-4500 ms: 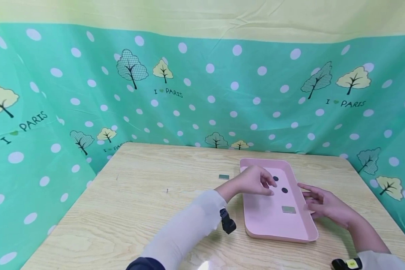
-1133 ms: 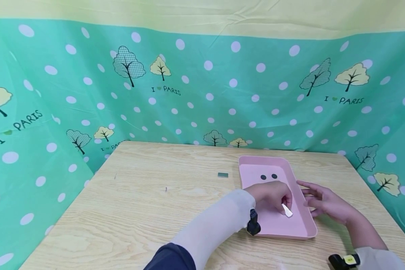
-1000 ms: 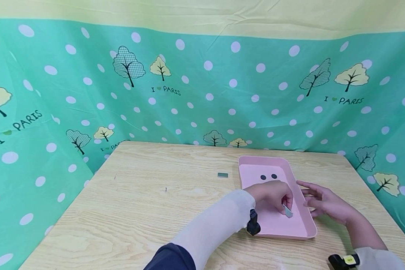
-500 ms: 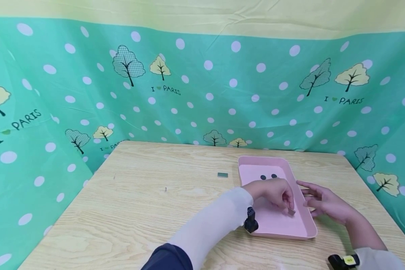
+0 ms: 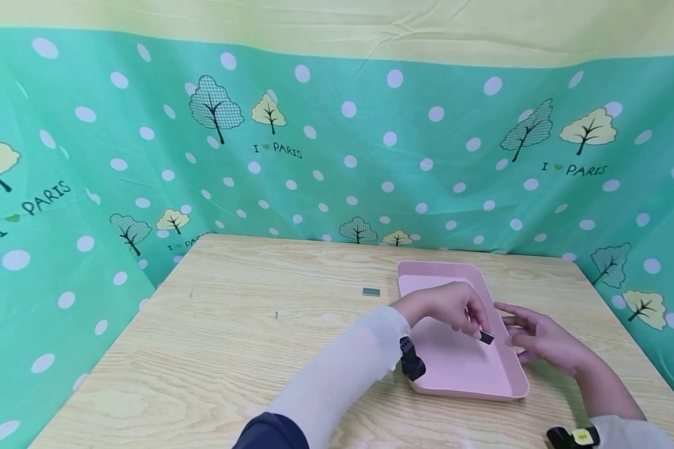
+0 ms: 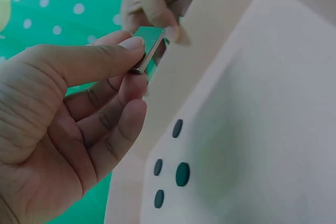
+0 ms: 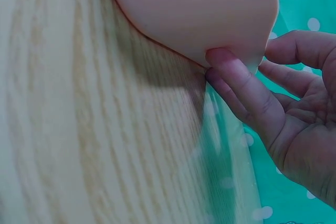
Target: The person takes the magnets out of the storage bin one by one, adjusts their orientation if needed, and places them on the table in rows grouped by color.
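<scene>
My left hand (image 5: 455,308) is over the pink tray (image 5: 460,368) and pinches a small flat metal bar (image 5: 486,337) between thumb and fingers. In the left wrist view the bar (image 6: 149,43) has a mirror-like face and is tilted. Several dark round discs (image 6: 182,174) lie on the tray floor; in the head view the left hand hides them. My right hand (image 5: 547,343) is at the tray's right side, its fingers spread and loosely bent. Its fingertips touch the outer tray wall (image 7: 199,14) in the right wrist view.
A second flat rectangular bar (image 5: 371,292) lies on the wooden table (image 5: 230,349), left of the tray. A green dotted curtain (image 5: 326,156) hangs behind the table and along its sides.
The bar lay in the tray earlier; my left hand has picked it up and moved it towards the tray's far end, turning it. The right hand stays at the wall.
</scene>
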A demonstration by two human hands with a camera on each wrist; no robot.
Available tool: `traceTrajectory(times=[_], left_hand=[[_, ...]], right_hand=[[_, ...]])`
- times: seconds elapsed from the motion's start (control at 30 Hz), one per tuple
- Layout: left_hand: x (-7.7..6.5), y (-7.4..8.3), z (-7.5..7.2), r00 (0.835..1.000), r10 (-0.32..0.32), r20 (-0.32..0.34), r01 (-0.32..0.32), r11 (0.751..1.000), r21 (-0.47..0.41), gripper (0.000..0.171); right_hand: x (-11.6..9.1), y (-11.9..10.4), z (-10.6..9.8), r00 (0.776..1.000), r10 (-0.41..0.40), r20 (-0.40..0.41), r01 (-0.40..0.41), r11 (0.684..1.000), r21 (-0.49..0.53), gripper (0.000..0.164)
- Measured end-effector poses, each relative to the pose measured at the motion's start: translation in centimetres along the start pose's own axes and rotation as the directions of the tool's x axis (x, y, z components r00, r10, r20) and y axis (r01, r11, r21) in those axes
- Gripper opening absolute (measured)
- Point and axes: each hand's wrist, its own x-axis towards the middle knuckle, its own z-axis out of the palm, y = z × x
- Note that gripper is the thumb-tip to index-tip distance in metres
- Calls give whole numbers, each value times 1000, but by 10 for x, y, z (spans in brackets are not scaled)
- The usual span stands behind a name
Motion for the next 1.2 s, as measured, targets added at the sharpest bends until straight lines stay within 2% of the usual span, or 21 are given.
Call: traceTrajectory(times=[0.37,0.6,0.8,1.2], left_hand=[[-19,-3,-5,998,27,-58,-34,993,-113,11],[-32,-7,-11,992,40,-121,-57,988,-143,13],[-48,-12,-16,984,54,-168,-90,972,-218,14],[-74,-27,-19,964,22,-266,-112,939,-326,11]], right_hand=[[1,-1,3,1000,24,-15,-24,1000,-8,73],[0,0,3,1000,12,-11,-12,1000,-5,72],[0,-2,3,1000,14,-22,-15,1000,-21,72],[-1,-1,5,999,27,-44,-28,1000,-15,71]])
